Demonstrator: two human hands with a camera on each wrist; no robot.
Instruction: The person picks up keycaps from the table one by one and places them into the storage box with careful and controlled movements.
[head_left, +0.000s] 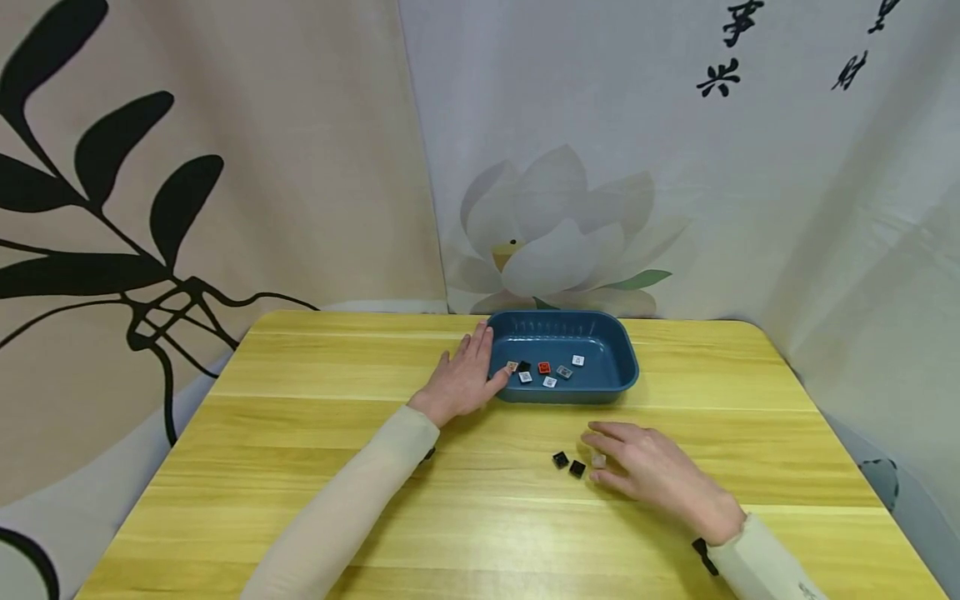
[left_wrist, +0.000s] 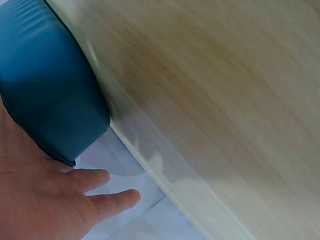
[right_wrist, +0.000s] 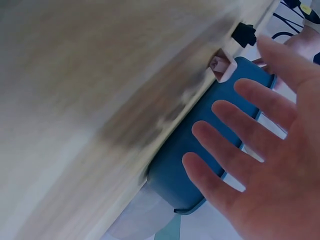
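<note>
My left hand (head_left: 461, 379) rests against the left end of a blue tray (head_left: 562, 397), its fingers straight along the outside and its thumb over the front left rim. In the left wrist view, fingers extend past the tray's wall (left_wrist: 55, 95). Nearer the front of the table, my right hand (head_left: 647, 464) hovers with spread fingers around a whitish keycap (head_left: 598, 460). That keycap (right_wrist: 223, 66) shows a hollow underside with a stem in the right wrist view. Just left of it lie two black keycaps (head_left: 568, 464).
Inside the tray lie several small square keycaps, among them a red one (head_left: 543, 367), a grey one (head_left: 564, 372) and a white one (head_left: 577, 361). The tray stands close to the far edge of the wooden table (head_left: 390, 517). Behind hangs a printed curtain (head_left: 315, 167).
</note>
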